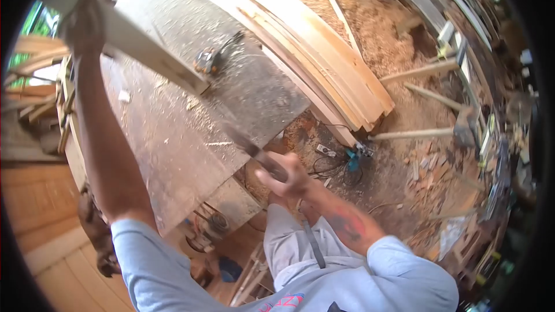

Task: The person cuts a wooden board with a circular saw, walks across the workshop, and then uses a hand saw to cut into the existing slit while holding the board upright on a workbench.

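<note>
At the upper left my left hand (84,23) is wrapped round a long pale wooden beam (144,46), whose near end rests on or just above the workbench (173,156). My right hand (289,174) is closed round the handle of a tool (251,149) in front of my body, near the bench corner. The tool's far part points toward the beam's end and is blurred by motion; I cannot make out its exact kind. A small power tool (208,60) with orange and black parts lies on the bench beside the beam.
Long boards (318,60) are stacked beyond the bench. Wood shavings (376,34) and scraps (430,170) cover the floor at the right. A power strip (326,150) and cables lie below the boards. Wooden panels (46,214) stand at the left.
</note>
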{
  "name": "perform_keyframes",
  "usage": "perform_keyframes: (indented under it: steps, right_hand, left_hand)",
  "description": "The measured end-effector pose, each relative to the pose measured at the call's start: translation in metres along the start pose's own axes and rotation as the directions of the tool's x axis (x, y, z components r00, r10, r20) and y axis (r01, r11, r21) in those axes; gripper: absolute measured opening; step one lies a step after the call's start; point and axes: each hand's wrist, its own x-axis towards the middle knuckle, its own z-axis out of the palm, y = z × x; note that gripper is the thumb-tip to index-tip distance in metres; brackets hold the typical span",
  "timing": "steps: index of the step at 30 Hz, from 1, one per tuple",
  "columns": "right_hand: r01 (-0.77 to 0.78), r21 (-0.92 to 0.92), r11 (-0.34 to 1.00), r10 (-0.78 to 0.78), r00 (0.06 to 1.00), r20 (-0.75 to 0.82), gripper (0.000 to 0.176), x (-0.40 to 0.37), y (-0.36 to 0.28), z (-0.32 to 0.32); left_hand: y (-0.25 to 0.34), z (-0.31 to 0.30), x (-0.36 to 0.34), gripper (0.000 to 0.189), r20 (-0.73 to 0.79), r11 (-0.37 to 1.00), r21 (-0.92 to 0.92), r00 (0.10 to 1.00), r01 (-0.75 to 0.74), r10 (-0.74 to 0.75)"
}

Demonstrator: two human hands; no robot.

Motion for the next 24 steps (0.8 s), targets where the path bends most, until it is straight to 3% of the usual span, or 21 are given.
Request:
perform_keyframes:
  steps: [1,2,3,5,8,9,10,11,14,17,20,22,24]
  right_hand:
    - [0.009,0.055,0.998,-0.007,1.000,-0.020,0.015,0.006,0.007,0.008]
    - [-0.001,0.072,0.997,0.007,0.997,-0.072,0.015,-0.005,0.003,0.006]
    - [0.017,0.008,1.000,-0.017,0.999,-0.032,0.014,-0.019,-0.003,-0.003]
    - [0.038,-0.073,0.997,-0.038,0.999,0.010,0.014,-0.060,-0.022,-0.023]
    - [0.070,-0.107,0.992,-0.071,0.997,-0.012,0.016,-0.097,-0.052,-0.042]
    - [0.151,-0.170,0.974,-0.147,0.988,0.036,0.017,-0.086,-0.043,-0.040]
    - [0.121,-0.057,0.991,-0.120,0.993,0.013,0.023,-0.068,-0.029,-0.029]
    - [0.022,0.058,0.998,-0.023,0.999,0.029,0.016,-0.042,-0.008,-0.015]
    - [-0.042,0.163,0.986,0.032,0.997,0.065,0.014,0.008,0.008,0.004]
    - [0.099,0.106,0.989,-0.098,0.995,-0.015,0.012,-0.030,-0.011,-0.003]
    - [0.033,0.006,0.999,-0.033,0.999,0.012,0.016,-0.091,-0.037,-0.025]
    - [0.133,-0.078,0.988,-0.136,0.990,-0.031,0.017,-0.100,-0.043,-0.029]
    - [0.089,-0.018,0.996,-0.090,0.996,-0.018,0.011,-0.065,-0.018,-0.013]
  left_hand:
    - [0.001,0.000,-0.004,0.032,-0.005,0.984,0.082,0.987,-0.160,0.161]
    - [0.008,0.007,-0.010,0.046,0.005,0.994,0.007,0.994,-0.109,0.109]
    - [0.014,0.008,-0.011,0.048,-0.007,0.990,0.120,0.997,-0.080,0.081]
    - [0.009,0.009,-0.006,0.045,-0.040,0.996,-0.088,0.999,0.006,-0.009]
    - [0.000,-0.001,0.004,0.040,-0.036,0.994,-0.106,0.999,0.026,-0.030]
    - [-0.005,-0.003,0.008,0.040,-0.009,0.995,-0.094,1.000,0.027,-0.028]
    - [-0.009,-0.005,0.013,0.035,0.001,0.986,-0.170,1.000,-0.001,0.001]
    - [-0.009,-0.003,0.015,0.031,0.003,0.967,-0.253,0.999,-0.033,0.035]
    - [0.000,0.003,0.009,0.029,-0.028,0.987,-0.157,0.999,-0.037,0.033]
    - [-0.007,-0.002,0.017,0.030,0.004,0.973,-0.228,1.000,-0.015,0.017]
    - [-0.006,-0.007,0.011,0.030,-0.005,0.972,-0.236,1.000,-0.008,0.007]
    - [-0.004,-0.009,0.008,0.029,0.035,0.961,-0.276,0.999,-0.016,0.026]
    - [0.002,-0.001,0.003,0.029,0.024,0.968,-0.251,0.999,-0.015,0.022]
